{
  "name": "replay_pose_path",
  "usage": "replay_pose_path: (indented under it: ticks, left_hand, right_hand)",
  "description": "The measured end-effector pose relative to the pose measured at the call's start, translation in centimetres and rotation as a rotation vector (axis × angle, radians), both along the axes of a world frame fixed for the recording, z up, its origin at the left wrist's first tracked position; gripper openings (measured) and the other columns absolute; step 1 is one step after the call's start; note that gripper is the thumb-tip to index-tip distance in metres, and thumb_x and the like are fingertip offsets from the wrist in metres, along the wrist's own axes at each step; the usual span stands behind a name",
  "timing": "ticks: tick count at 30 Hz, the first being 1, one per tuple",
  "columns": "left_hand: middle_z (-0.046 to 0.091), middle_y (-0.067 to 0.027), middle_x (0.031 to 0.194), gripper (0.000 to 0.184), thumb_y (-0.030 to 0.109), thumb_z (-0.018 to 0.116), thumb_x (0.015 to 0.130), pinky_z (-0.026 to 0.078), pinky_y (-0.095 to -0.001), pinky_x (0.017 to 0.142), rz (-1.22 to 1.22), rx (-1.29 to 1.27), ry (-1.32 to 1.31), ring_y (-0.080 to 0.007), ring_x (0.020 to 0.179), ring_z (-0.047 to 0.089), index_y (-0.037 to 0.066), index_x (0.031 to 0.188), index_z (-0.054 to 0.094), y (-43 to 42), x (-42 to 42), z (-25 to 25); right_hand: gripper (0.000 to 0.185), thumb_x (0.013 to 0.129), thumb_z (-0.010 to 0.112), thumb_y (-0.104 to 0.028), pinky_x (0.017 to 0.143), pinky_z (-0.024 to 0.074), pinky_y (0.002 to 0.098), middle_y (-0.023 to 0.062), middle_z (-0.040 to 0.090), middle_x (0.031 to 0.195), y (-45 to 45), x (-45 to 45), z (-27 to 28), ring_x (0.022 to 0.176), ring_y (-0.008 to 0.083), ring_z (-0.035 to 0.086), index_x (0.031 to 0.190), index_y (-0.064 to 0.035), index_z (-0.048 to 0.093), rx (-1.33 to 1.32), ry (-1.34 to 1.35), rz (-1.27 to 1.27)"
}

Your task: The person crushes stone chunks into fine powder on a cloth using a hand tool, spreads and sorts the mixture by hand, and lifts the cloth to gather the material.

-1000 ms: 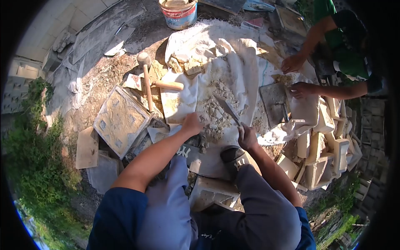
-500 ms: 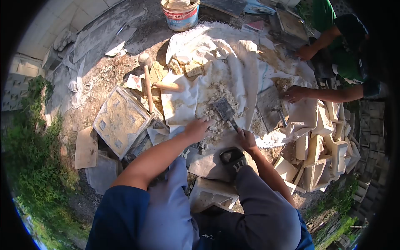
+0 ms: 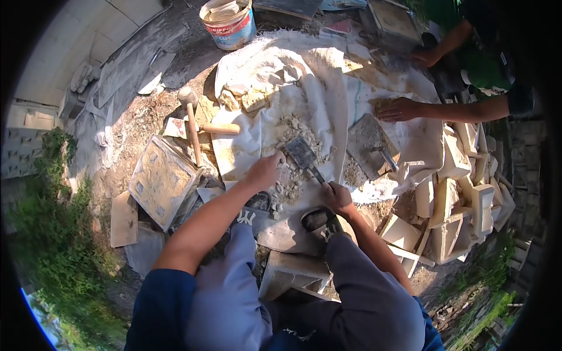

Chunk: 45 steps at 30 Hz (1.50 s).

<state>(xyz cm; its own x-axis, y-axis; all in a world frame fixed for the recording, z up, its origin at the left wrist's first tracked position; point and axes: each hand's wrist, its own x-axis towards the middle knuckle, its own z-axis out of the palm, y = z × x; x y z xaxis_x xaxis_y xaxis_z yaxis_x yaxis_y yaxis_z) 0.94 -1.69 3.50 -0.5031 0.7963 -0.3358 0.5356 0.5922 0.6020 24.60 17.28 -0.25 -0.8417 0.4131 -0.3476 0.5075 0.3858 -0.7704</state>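
My right hand point(image 3: 338, 198) is wrapped round the handle of a hammer with a dark, square head point(image 3: 300, 153). That head rests low over broken, pale rubble point(image 3: 287, 182) on a white cloth sheet point(image 3: 335, 117). Just left of the hammer head is my left hand point(image 3: 263, 171), fingers curled in at the edge of the rubble. Whatever it may hold is too small to make out. Larger yellowish chunks point(image 3: 253, 100) lie farther up the sheet.
A wooden mallet point(image 3: 192, 120) and a second wooden handle point(image 3: 220, 128) lie left, above a square mould-like block point(image 3: 161, 181). A bucket point(image 3: 229, 26) stands at the back. Right are another person's hand point(image 3: 401, 110), a dark slab point(image 3: 367, 143) and stacked pale pieces point(image 3: 456, 219).
My left hand has drawn back slightly from the rubble, its fingers now curled. The hammer stays in my right hand. The other person's nearer hand has lifted off the slab, and the view has shifted.
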Motion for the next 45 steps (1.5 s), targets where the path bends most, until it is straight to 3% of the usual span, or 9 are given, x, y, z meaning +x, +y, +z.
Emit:
replay_pose_path:
  ticks: [2, 18, 23, 28, 30, 34, 39, 42, 45]
  left_hand:
    - [0.068, -0.0250, 0.099, 0.034, 0.026, 0.064, 0.094, 0.050, -0.0513, 0.086, -0.044, 0.213, 0.036, -0.0468, 0.097, 0.063, 0.005, 0.121, 0.059, -0.2, -0.6, -1.4]
    - [0.066, -0.0242, 0.108, 0.029, 0.025, 0.065, 0.093, 0.049, -0.0470, 0.090, -0.067, -0.041, -0.098, -0.0429, 0.103, 0.062, 0.007, 0.115, 0.067, 0.0, -0.3, 2.5]
    - [0.071, -0.0200, 0.095, 0.037, 0.026, 0.070, 0.090, 0.052, -0.0439, 0.083, 0.031, 0.350, 0.009, -0.0414, 0.093, 0.066, 0.005, 0.120, 0.067, -1.0, 0.1, -1.9]
    - [0.072, -0.0175, 0.082, 0.036, 0.030, 0.075, 0.087, 0.054, -0.0415, 0.076, 0.199, 0.106, -0.140, -0.0365, 0.079, 0.070, 0.006, 0.113, 0.071, -0.6, 0.7, -0.9]
    - [0.072, -0.0190, 0.083, 0.033, 0.033, 0.075, 0.086, 0.054, -0.0425, 0.076, 0.275, 0.086, -0.210, -0.0366, 0.080, 0.070, 0.006, 0.106, 0.074, -0.3, 0.7, -0.9]
    - [0.073, -0.0145, 0.079, 0.029, 0.031, 0.076, 0.086, 0.054, -0.0377, 0.072, 0.495, 0.084, -0.437, -0.0264, 0.073, 0.071, 0.007, 0.103, 0.076, 0.7, 0.9, -0.9]
    - [0.072, -0.0071, 0.077, 0.030, 0.025, 0.075, 0.089, 0.053, -0.0303, 0.060, 0.407, 0.235, -0.279, -0.0125, 0.060, 0.065, 0.004, 0.110, 0.072, 1.2, 0.8, -1.6]
    - [0.072, -0.0116, 0.092, 0.031, 0.021, 0.074, 0.089, 0.055, -0.0357, 0.073, 0.257, 0.321, -0.218, -0.0217, 0.079, 0.069, 0.004, 0.114, 0.068, 0.5, 0.9, -2.1]
    - [0.066, -0.0161, 0.112, 0.038, 0.019, 0.072, 0.089, 0.050, -0.0415, 0.094, 0.123, 0.267, 0.161, -0.0323, 0.107, 0.062, 0.007, 0.124, 0.062, -0.5, 1.4, -1.1]
  right_hand:
    - [0.044, 0.102, 0.051, -0.041, 0.065, 0.0449, 0.0513, 0.0267, 0.062, 0.074, 0.1, 0.0, 0.2, 0.074, 0.0483, 0.062, 0.087, -0.0008, 0.062, -0.024, 0.011, 0.020]
    - [0.045, 0.101, 0.052, -0.042, 0.064, 0.0453, 0.0508, 0.0266, 0.061, 0.073, -0.4, -0.3, 0.5, 0.074, 0.0488, 0.061, 0.084, -0.0015, 0.061, 0.070, 0.003, -0.006]
    - [0.046, 0.101, 0.052, -0.042, 0.064, 0.0454, 0.0508, 0.0264, 0.062, 0.073, -0.4, -0.4, 0.8, 0.074, 0.0482, 0.061, 0.083, -0.0010, 0.061, 0.065, -0.011, -0.012]
    - [0.047, 0.101, 0.053, -0.043, 0.065, 0.0455, 0.0502, 0.0268, 0.062, 0.073, -0.4, -0.3, 0.5, 0.073, 0.0474, 0.061, 0.083, -0.0005, 0.062, 0.086, -0.008, -0.001]
    - [0.050, 0.102, 0.053, -0.041, 0.059, 0.0409, 0.0457, 0.0225, 0.055, 0.064, -0.6, -0.9, 0.6, 0.057, 0.0346, 0.051, 0.077, 0.0022, 0.059, 0.061, 0.049, -0.035]
    - [0.053, 0.099, 0.057, -0.044, 0.060, 0.0418, 0.0467, 0.0253, 0.056, 0.063, 0.1, -1.4, 2.6, 0.059, 0.0391, 0.053, 0.073, 0.0025, 0.058, -0.035, -0.125, -0.012]
    - [0.043, 0.097, 0.062, -0.036, 0.060, 0.0433, 0.0429, 0.0178, 0.057, 0.063, -1.0, 1.0, 3.2, 0.058, 0.0265, 0.055, 0.079, 0.0025, 0.059, -0.023, -0.031, -0.136]
    - [0.033, 0.096, 0.063, -0.032, 0.066, 0.0477, 0.0410, 0.0152, 0.065, 0.075, -0.9, 1.1, 3.7, 0.069, 0.0238, 0.059, 0.092, 0.0010, 0.060, -0.075, 0.053, -0.146]
    - [0.030, 0.096, 0.063, -0.028, 0.068, 0.0475, 0.0427, 0.0213, 0.063, 0.077, 0.8, 0.7, 3.8, 0.073, 0.0342, 0.061, 0.095, 0.0018, 0.061, -0.052, -0.028, -0.117]
